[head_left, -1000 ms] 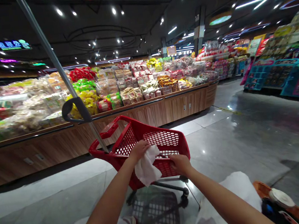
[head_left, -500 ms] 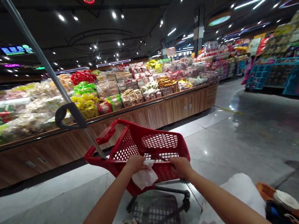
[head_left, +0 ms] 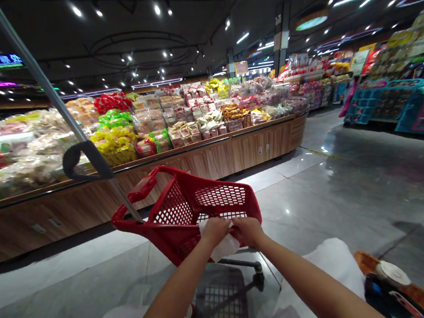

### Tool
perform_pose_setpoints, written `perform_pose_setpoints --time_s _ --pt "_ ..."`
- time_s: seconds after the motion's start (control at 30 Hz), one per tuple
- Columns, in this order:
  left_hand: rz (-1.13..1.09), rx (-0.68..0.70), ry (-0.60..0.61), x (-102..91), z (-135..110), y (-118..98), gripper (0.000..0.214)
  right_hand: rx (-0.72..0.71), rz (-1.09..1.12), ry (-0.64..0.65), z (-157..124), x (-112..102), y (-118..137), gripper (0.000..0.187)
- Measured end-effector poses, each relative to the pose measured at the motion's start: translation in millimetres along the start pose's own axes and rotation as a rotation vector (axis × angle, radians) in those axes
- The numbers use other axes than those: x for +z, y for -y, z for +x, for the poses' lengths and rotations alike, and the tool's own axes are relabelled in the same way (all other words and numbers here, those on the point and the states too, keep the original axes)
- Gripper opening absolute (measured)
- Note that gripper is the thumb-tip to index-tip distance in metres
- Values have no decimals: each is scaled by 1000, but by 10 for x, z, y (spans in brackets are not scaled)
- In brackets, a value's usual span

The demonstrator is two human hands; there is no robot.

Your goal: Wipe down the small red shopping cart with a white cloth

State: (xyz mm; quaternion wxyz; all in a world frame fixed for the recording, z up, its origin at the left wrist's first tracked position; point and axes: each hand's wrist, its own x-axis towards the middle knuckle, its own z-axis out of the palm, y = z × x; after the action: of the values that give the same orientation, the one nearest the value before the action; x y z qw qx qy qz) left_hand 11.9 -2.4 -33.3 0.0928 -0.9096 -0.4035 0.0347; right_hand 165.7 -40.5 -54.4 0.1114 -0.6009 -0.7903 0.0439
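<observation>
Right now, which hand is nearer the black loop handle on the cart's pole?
The left hand. It is on the white cloth at the red basket's near rim, below and right of the handle; the right hand is beside it, farther right.

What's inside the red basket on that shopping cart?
In the red basket, the far mesh wall shows. A white cloth hangs at the near edge, gripped by the left hand and right hand. They hide the basket's floor, so its contents cannot be seen.
</observation>
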Motion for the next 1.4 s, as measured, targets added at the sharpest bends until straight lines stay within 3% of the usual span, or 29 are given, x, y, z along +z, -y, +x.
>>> perform_pose_setpoints --time_s 0.07,0.13,0.3,0.4,0.5,0.63,0.73,0.8,0.9,1.07,1.17,1.27,1.4 --pt "16 34 -19 13 -57 137 24 -35 0 2 6 -15 -52 24" --pt "43 24 -31 -20 -226 420 21 -58 -4 0 21 -36 -99 23" --pt "167 -156 -119 -305 -937 1311 27 -41 -27 6 93 -66 -150 18" --pt "238 -235 -241 -454 -1221 1562 34 -21 -36 0 138 -64 -135 18" --pt "208 -317 -227 -426 -1167 1445 36 -14 -38 -11 176 -55 -117 19" --pt "115 -271 -111 -192 -684 868 35 -23 -44 3 215 -48 -123 22" --pt "74 -203 -112 -38 -311 403 36 -34 -41 10 226 -58 -146 24" --pt "63 -151 -128 -3 -189 258 34 -42 -40 14 222 -73 -171 25" --pt "53 -95 -111 -64 -271 432 28 -49 -48 28 212 -101 -224 25" --pt "116 -143 -150 -323 -875 1297 20 -37 -73 50 224 -106 -288 27" --pt "167 -202 -228 -429 -1128 1576 19 -27 -73 46 241 -89 -267 26" --pt "168 -294 -244 -382 -1092 1453 15 -21 -63 42 247 -80 -221 25" --pt "128 -306 -244 -169 -767 938 14 7 -57 50 237 -79 -196 25"
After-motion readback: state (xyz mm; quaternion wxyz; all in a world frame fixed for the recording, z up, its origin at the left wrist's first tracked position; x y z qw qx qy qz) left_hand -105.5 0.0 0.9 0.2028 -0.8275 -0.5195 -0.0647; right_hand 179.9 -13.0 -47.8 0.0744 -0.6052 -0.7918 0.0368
